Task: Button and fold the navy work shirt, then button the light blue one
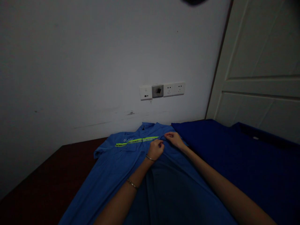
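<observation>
A blue short-sleeved work shirt (112, 168) lies spread out before me, its collar toward the wall. Across its chest runs a yellow-green and grey reflective stripe (128, 142), with pale lettering above the left part. My left hand (156, 150), with two thin bracelets on the wrist and forearm, is closed in a pinch on the shirt cloth just below the stripe's right end. A little farther right and up, my right hand (174, 139) also pinches the shirt's chest fabric between thumb and fingers. The exact fold between my fingertips is too small and dark to make out.
Under the shirt is a dark red-brown surface (56, 175). Deep-blue cloth (234, 156) covers the right side. Behind stands a pale wall (93, 62) with a row of sockets (168, 90); a white panelled door (260, 62) rises at the right.
</observation>
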Action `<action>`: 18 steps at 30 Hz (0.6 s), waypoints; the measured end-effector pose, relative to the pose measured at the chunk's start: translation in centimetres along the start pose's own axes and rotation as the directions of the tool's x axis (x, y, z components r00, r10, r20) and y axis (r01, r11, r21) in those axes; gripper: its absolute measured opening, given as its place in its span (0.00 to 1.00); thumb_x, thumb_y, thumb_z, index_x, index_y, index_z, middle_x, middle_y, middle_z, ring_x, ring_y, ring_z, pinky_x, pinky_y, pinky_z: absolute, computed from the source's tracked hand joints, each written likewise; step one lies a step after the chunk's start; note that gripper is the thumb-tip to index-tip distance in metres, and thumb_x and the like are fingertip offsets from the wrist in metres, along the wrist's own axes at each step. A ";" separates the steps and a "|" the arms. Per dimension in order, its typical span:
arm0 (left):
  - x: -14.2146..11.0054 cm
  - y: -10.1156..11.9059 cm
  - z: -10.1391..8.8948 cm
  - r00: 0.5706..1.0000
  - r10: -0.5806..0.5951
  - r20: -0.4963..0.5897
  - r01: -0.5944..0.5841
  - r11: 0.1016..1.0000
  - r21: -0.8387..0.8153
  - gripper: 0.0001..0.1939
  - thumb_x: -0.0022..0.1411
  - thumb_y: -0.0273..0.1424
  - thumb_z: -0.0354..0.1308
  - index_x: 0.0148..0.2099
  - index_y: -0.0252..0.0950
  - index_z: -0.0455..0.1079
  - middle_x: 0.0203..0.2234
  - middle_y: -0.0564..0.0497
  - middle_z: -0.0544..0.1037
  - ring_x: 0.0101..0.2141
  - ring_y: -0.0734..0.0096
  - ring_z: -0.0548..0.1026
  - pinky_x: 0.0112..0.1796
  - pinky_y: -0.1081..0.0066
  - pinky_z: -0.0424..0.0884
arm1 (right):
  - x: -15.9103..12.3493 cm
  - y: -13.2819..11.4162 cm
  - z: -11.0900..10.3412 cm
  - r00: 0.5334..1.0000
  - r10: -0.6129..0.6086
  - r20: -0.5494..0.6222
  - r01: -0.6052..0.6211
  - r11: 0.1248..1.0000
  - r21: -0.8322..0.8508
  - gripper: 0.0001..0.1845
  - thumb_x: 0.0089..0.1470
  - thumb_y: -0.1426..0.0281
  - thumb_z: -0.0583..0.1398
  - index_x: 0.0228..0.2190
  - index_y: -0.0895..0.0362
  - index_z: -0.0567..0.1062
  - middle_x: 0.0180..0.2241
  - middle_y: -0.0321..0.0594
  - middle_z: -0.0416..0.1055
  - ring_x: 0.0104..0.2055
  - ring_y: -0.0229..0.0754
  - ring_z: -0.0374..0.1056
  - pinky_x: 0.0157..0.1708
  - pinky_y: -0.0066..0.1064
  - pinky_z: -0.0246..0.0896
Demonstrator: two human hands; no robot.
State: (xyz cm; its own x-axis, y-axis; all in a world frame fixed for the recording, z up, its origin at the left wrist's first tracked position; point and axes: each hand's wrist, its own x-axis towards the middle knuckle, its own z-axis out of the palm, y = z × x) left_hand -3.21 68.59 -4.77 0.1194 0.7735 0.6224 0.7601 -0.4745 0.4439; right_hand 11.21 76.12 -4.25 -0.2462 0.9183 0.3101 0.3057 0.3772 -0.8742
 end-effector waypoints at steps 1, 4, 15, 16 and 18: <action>-0.2 0.2 -0.1 1.000 0.020 0.021 -0.021 1.000 0.023 0.11 0.54 0.22 0.50 0.36 0.34 0.73 0.27 0.48 0.74 0.29 0.71 0.71 0.35 0.72 0.68 | 0.0 -0.1 0.0 1.000 0.006 -0.006 -0.006 1.000 0.007 0.13 0.43 0.66 0.57 0.30 0.61 0.76 0.28 0.43 0.76 0.32 0.43 0.71 0.33 0.31 0.65; -0.7 0.7 -0.4 0.981 0.138 0.139 -0.151 0.985 0.087 0.12 0.56 0.25 0.50 0.40 0.35 0.72 0.30 0.47 0.74 0.31 0.69 0.72 0.36 0.72 0.68 | 0.0 -0.2 -0.1 0.999 0.020 -0.027 -0.019 0.999 0.029 0.14 0.42 0.66 0.58 0.30 0.62 0.76 0.28 0.43 0.76 0.31 0.43 0.71 0.33 0.32 0.65; -0.4 -0.1 -0.2 0.997 0.012 0.070 -0.016 0.998 0.056 0.09 0.59 0.25 0.49 0.38 0.34 0.71 0.34 0.47 0.70 0.36 0.69 0.71 0.41 0.70 0.68 | 0.0 0.3 -0.1 0.998 0.051 -0.021 -0.050 0.998 0.036 0.12 0.41 0.68 0.58 0.28 0.61 0.77 0.26 0.42 0.75 0.28 0.40 0.69 0.30 0.28 0.63; -0.4 -0.1 -0.2 0.999 0.010 0.042 -0.012 0.999 0.046 0.10 0.59 0.25 0.48 0.38 0.33 0.70 0.34 0.47 0.70 0.36 0.70 0.70 0.41 0.70 0.68 | -0.1 0.3 -0.1 0.999 0.040 -0.007 -0.040 0.999 0.019 0.13 0.41 0.68 0.58 0.29 0.62 0.77 0.25 0.41 0.75 0.27 0.39 0.69 0.29 0.28 0.63; -0.4 -0.1 -0.4 1.000 0.009 -0.013 -0.008 0.999 0.039 0.10 0.59 0.25 0.48 0.40 0.33 0.70 0.36 0.46 0.70 0.38 0.69 0.70 0.42 0.69 0.68 | -0.2 0.4 0.0 0.999 0.001 0.038 -0.001 1.000 -0.005 0.15 0.41 0.68 0.58 0.31 0.63 0.76 0.24 0.39 0.74 0.26 0.38 0.68 0.26 0.26 0.61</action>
State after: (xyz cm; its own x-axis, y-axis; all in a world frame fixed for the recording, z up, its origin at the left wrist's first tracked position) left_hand -3.60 68.18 -4.87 0.1178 0.7636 0.6348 0.7832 -0.4644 0.4134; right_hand 11.40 76.10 -4.67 -0.2809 0.9134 0.2946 0.3104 0.3769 -0.8727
